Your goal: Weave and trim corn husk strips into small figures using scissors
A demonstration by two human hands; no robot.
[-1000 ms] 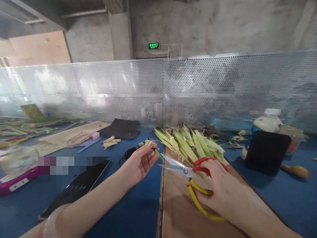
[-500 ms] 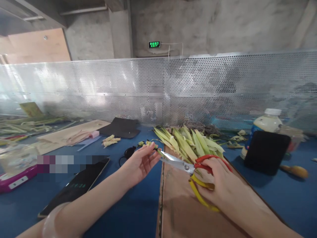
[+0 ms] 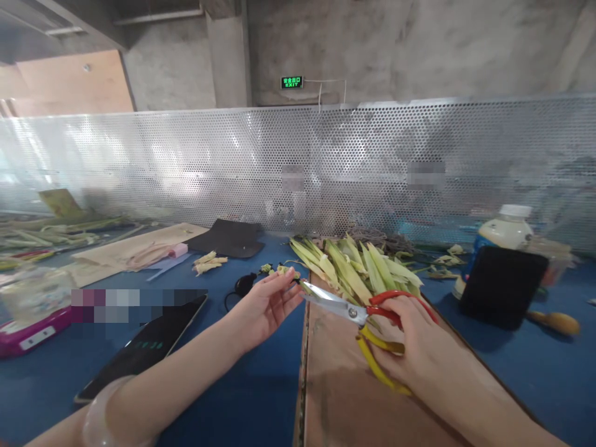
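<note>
My left hand [image 3: 269, 307] pinches a small greenish piece of plant material [image 3: 282, 269], perhaps husk, between thumb and fingers; the fingers hide part of it. In my right hand [image 3: 421, 338] are scissors [image 3: 352, 312] with one red and one yellow handle. Their blades are closed or nearly so, and the tips are right by the left fingertips. Beyond the blades, a pile of pale green corn husks [image 3: 347, 267] lies on the far end of a brown cardboard sheet [image 3: 354, 379].
On the left are a phone [image 3: 149, 347], a magenta device [image 3: 41, 332] and husk scraps [image 3: 208, 263]. A black sheet [image 3: 228, 238] lies farther back. To the right stand a bottle [image 3: 505, 230] and a black panel [image 3: 503, 288], near a wooden-handled tool [image 3: 556, 322]. Perforated metal [image 3: 209, 161] rises behind.
The scissor blades have closed near the left fingertips, and the thin green strip between them no longer shows. Both hands stay almost in place.
</note>
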